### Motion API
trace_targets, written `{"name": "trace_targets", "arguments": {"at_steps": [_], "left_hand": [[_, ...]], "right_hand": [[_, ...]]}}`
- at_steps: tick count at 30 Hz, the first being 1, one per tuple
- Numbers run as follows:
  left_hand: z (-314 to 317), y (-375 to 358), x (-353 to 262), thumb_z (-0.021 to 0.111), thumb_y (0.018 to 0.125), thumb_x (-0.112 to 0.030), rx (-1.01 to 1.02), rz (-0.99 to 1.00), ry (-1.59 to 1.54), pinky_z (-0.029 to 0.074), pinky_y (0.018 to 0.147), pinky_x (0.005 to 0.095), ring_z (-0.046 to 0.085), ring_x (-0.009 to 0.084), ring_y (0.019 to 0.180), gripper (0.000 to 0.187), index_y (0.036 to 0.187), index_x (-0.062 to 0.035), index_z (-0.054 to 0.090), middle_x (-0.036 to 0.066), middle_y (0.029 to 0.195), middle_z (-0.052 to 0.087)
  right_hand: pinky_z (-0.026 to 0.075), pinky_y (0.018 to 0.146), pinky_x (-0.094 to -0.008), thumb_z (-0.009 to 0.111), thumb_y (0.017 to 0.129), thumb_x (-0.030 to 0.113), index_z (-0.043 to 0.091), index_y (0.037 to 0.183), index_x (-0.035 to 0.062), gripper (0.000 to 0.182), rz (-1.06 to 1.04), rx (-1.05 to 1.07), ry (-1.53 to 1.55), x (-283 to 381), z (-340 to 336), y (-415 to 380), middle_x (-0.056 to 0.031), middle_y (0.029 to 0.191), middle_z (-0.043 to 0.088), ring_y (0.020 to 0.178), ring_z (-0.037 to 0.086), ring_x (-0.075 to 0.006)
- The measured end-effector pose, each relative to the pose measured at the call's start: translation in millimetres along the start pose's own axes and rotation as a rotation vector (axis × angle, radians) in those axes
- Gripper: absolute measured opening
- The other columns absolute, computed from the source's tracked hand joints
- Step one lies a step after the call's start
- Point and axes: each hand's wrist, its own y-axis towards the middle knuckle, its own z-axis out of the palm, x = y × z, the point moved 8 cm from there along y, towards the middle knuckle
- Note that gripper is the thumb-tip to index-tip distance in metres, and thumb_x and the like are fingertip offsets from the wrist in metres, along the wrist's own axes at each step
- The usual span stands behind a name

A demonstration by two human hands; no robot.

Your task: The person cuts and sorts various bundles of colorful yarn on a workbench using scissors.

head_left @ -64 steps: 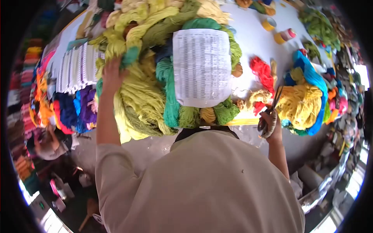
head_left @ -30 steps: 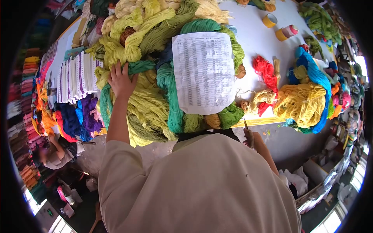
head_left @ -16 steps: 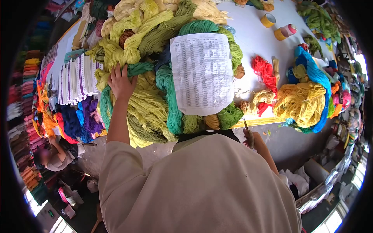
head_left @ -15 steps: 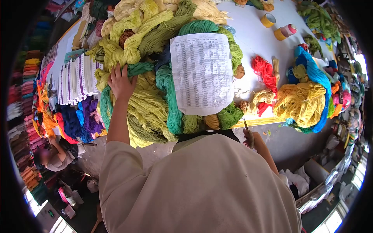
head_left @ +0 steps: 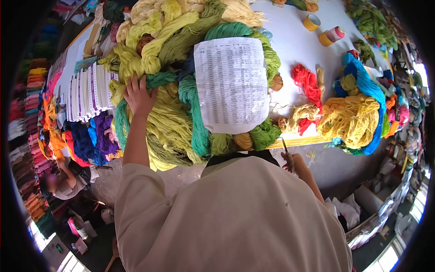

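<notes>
My left hand lies with spread fingers on a heap of yellow-green yarn, beside a dark green skein. Low at the table's front edge, my right hand is closed around a pointed tool, perhaps scissors; the grip is partly hidden. A printed paper sheet rests on the yarn between the hands, over teal skeins and green ones.
Red yarn, yellow yarn and a blue skein lie on the white table at right. Purple-edged cards stand at left. Another person is at far left.
The paper and the yarn heap appear shifted slightly to the left in view. My left hand still lies on the yarn, and my right hand still holds the tool.
</notes>
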Motion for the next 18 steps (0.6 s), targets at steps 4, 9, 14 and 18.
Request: {"name": "trace_targets", "arguments": {"at_steps": [4, 9, 14, 18], "left_hand": [[2, 1, 0, 0.065, 0.085, -0.051, 0.032, -0.028, 0.032, 0.026, 0.111, 0.0559, 0.031, 0.0334, 0.143, 0.068, 0.143, -0.0203, 0.046, 0.009, 0.155, 0.035], [2, -3, 6, 0.069, 0.084, -0.045, -0.087, 0.064, -0.078, 0.027, 0.11, 0.0613, 0.029, 0.0359, 0.144, 0.072, 0.147, -0.0236, 0.042, 0.006, 0.155, 0.036], [-86, -23, -32, 0.069, 0.089, -0.029, -0.372, -0.038, -0.217, 0.028, 0.112, 0.0575, 0.031, 0.0385, 0.143, 0.061, 0.144, -0.0153, 0.046, 0.012, 0.154, 0.038], [-195, -48, -198, 0.066, 0.092, -0.013, -0.458, 0.236, -1.063, 0.037, 0.108, 0.0464, 0.049, 0.0339, 0.126, 0.042, 0.129, 0.0007, 0.055, 0.018, 0.135, 0.054]], "right_hand": [[0.046, 0.041, -0.0313, 0.074, 0.088, 0.044, 0.067, 0.094, -0.0016, 0.046, -0.033, 0.024, -0.048, -7, -3, 15, -0.0146, 0.062, 0.065, 0.043, 0.059, -0.018], [0.048, 0.042, -0.0317, 0.07, 0.093, 0.028, 0.066, 0.098, -0.0005, 0.029, -0.051, 0.044, -0.006, -12, -11, 6, -0.0083, 0.07, 0.069, 0.046, 0.061, -0.0163], [0.049, 0.042, -0.0305, 0.071, 0.092, 0.023, 0.064, 0.104, -0.0002, 0.027, -0.021, 0.05, 0.17, -59, -36, 14, -0.0056, 0.073, 0.069, 0.05, 0.062, -0.0155], [0.047, 0.042, -0.0299, 0.066, 0.094, 0.019, 0.063, 0.108, 0.0035, 0.021, -0.045, 0.054, 0.174, -86, -47, 13, -0.0076, 0.079, 0.071, 0.054, 0.062, -0.0156]]}}
